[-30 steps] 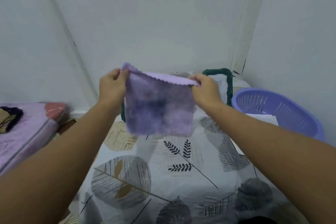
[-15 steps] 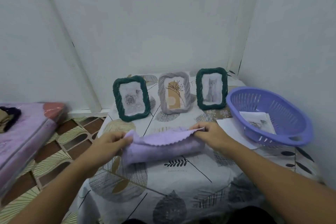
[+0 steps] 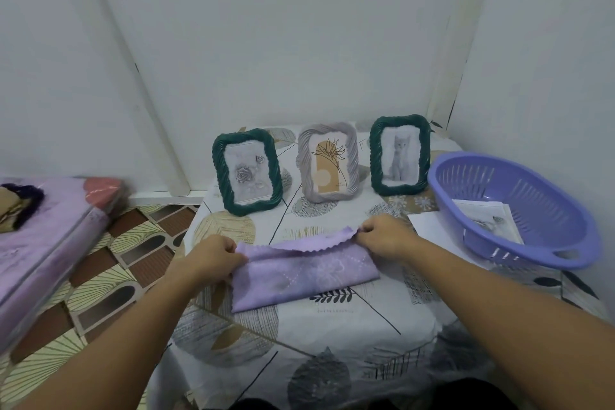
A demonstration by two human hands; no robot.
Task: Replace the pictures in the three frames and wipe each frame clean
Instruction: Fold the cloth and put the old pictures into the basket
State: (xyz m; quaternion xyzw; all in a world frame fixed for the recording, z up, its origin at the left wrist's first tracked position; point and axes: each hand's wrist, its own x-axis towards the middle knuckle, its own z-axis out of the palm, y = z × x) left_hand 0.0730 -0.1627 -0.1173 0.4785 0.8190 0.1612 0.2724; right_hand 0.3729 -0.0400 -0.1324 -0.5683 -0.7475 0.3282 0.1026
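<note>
Cloth: we pinch the purple cloth (image 3: pixel 304 271) by its far corners, left hand (image 3: pixel 213 258) and right hand (image 3: pixel 386 236) both clamped on it; it lies folded on the tabletop (image 3: pixel 332 336).
Frames: three frames (image 3: pixel 327 166) stand upright just behind the cloth.
Risk: we judge that a careless lift could sweep the cloth into the frames and topple them.
Basket: right of the cloth, basket (image 3: pixel 545 253) holds papers.
Writing: none we can read.

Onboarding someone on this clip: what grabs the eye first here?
Front and centre, the left hand and right hand each pinch an end of a folded lilac cloth lying on the leaf-print table. Behind it, three frames stand in a row: green frame with roses, grey frame, green frame with a cat. A purple basket with papers sits at the right.
</note>
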